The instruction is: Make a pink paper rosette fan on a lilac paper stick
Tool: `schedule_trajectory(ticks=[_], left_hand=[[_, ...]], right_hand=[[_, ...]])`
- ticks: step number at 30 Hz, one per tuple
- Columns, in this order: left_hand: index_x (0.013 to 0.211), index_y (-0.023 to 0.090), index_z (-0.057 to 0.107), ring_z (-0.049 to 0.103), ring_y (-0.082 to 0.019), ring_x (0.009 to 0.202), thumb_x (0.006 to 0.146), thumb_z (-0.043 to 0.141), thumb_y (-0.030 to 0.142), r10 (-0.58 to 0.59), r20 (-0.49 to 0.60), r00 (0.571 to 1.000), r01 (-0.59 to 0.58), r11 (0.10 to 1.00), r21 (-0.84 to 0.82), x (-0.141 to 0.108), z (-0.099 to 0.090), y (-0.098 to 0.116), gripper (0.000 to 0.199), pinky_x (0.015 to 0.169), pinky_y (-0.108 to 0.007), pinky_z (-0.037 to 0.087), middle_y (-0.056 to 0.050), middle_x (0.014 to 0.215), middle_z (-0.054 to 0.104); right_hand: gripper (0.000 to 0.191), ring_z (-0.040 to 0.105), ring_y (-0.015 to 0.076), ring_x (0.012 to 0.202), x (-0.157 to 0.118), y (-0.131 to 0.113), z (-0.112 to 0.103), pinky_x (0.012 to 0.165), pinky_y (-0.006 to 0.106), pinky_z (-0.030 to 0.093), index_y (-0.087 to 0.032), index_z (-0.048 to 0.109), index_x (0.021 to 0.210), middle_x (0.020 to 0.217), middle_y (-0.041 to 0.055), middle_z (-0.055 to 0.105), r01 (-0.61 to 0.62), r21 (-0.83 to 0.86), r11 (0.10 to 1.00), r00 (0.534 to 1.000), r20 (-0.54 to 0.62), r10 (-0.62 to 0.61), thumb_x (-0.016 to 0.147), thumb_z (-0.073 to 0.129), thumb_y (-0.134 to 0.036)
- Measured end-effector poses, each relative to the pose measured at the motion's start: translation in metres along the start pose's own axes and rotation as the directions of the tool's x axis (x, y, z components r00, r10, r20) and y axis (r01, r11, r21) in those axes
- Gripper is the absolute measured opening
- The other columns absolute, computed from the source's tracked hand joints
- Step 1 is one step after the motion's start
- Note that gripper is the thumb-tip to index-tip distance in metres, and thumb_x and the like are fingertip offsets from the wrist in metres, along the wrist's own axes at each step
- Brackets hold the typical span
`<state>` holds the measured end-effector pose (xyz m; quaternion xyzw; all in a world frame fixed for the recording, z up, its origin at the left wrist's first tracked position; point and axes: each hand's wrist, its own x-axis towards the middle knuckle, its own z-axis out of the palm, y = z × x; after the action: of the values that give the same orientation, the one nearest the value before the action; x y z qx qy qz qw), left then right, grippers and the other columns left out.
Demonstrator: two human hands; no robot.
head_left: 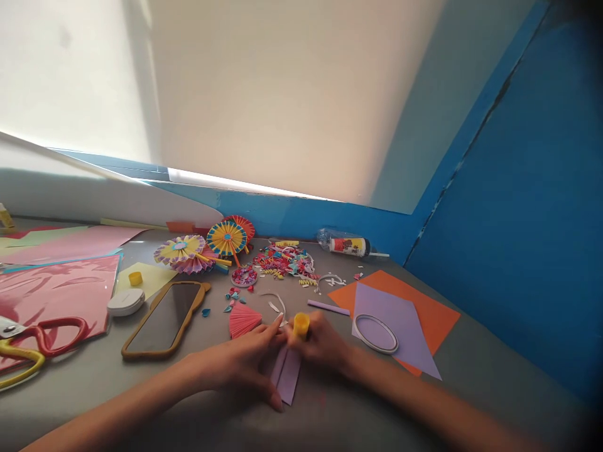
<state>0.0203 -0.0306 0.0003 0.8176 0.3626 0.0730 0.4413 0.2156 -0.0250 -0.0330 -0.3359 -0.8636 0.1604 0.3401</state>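
A yellow glue stick (301, 325) is in the closed fingers of my right hand (323, 342), low over a folded lilac paper strip (289, 376). My left hand (247, 367) lies along the strip's left side, thumb and fingers spread, pressing it to the grey table (325, 408). The glue stick's working end is hidden behind my right fingers. Just beyond my left hand sits a pink pleated paper fan (244, 320). A thin rolled lilac paper stick (328, 307) rests past my right hand.
Right: lilac sheet (400, 314) on an orange sheet (445, 314), with a tape ring (375, 334) on top. Left: phone (164, 320), white case (126, 302), yellow cap (135, 278), scissors (42, 345). Behind: paper rosettes (227, 237), paper scraps (287, 258), plastic bottle (346, 245).
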Motion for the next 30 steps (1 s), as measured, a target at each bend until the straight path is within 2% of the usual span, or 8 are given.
schedule_trajectory(ticks=[5,7,11,15,19,22,26,30], left_hand=[[0.149,0.018,0.007,0.027,-0.037,0.136,0.058,0.081,0.044,-0.008,0.018,1.000,0.008,1.000,-0.022,0.000,0.000,0.002,0.121,0.112,-0.046,0.021,-0.014,0.150,0.032],[0.149,0.020,0.004,0.019,-0.037,0.139,0.058,0.081,0.046,-0.041,0.025,0.999,0.041,0.999,-0.020,0.001,0.000,0.000,0.122,0.113,-0.048,0.016,-0.013,0.154,0.024],[0.148,0.020,-0.005,-0.001,-0.035,0.143,0.058,0.081,0.048,-0.050,0.102,0.994,0.052,0.998,-0.022,0.002,-0.002,-0.005,0.128,0.115,-0.051,0.004,-0.010,0.155,0.022],[0.148,0.024,-0.008,-0.001,-0.034,0.143,0.061,0.079,0.049,0.010,0.102,0.995,-0.009,1.000,-0.006,-0.001,-0.006,-0.007,0.126,0.115,-0.051,0.005,-0.007,0.154,0.024],[0.149,0.026,-0.001,0.015,-0.032,0.142,0.080,0.062,0.052,0.074,0.101,0.992,-0.076,0.997,0.013,-0.005,-0.008,-0.002,0.097,0.114,-0.048,0.015,-0.005,0.152,0.030],[0.149,0.024,0.011,0.032,-0.026,0.136,0.093,0.042,0.044,0.068,0.014,0.998,-0.069,0.998,0.001,-0.004,-0.004,0.003,0.068,0.111,-0.042,0.023,-0.006,0.147,0.040],[0.148,0.023,0.018,0.037,-0.028,0.130,0.084,0.056,0.027,0.055,-0.065,0.996,-0.049,0.994,0.095,0.002,0.005,0.008,0.074,0.109,-0.042,0.027,-0.008,0.141,0.047],[0.146,0.019,0.022,0.043,-0.027,0.122,0.081,0.056,0.022,0.061,-0.112,0.992,-0.049,0.994,0.102,0.004,0.011,0.008,0.074,0.105,-0.039,0.033,-0.013,0.141,0.039]], right_hand=[[0.030,0.034,0.0050,0.040,-0.003,0.002,0.000,0.043,0.017,0.029,-0.017,0.044,0.052,0.044,-0.0074,0.041,0.014,-0.005,1.000,0.998,-0.068,-0.014,0.080,0.053,-0.022],[0.033,0.034,0.0060,0.040,-0.001,0.011,-0.013,0.043,0.019,0.029,-0.017,0.047,0.050,0.043,-0.0068,0.041,-0.020,-0.030,0.999,0.981,-0.192,0.014,0.079,0.059,-0.028],[0.027,0.052,0.0126,0.055,0.010,0.028,-0.063,0.049,0.022,0.039,-0.016,0.063,0.085,0.069,0.0017,0.062,-0.142,-0.035,0.989,0.841,-0.531,0.102,0.092,0.046,-0.035],[0.036,0.059,0.0217,0.096,0.022,0.030,-0.094,0.077,0.031,0.050,-0.023,0.055,0.121,0.109,0.0076,0.062,-0.152,-0.051,0.987,0.746,-0.661,0.081,0.090,0.054,-0.040],[0.056,0.046,0.0266,0.119,0.025,0.036,-0.079,0.099,0.042,0.042,-0.030,0.047,0.133,0.129,0.0078,0.044,-0.198,-0.009,0.980,0.849,-0.501,0.167,0.081,0.066,-0.042],[0.034,0.056,0.0217,0.105,0.022,0.049,-0.055,0.087,0.035,0.051,-0.028,0.057,0.125,0.118,0.0082,0.046,-0.168,0.090,0.982,0.910,-0.370,0.189,0.092,0.051,-0.036],[0.023,0.060,0.0195,0.091,0.018,0.064,-0.032,0.078,0.031,0.054,-0.026,0.071,0.103,0.101,0.0067,0.052,-0.139,0.097,0.986,0.943,-0.292,0.162,0.090,0.051,-0.025],[0.024,0.060,0.0188,0.088,0.014,0.070,-0.024,0.075,0.031,0.053,-0.024,0.074,0.095,0.096,0.0063,0.054,-0.147,0.086,0.985,0.955,-0.248,0.164,0.089,0.051,-0.019]])
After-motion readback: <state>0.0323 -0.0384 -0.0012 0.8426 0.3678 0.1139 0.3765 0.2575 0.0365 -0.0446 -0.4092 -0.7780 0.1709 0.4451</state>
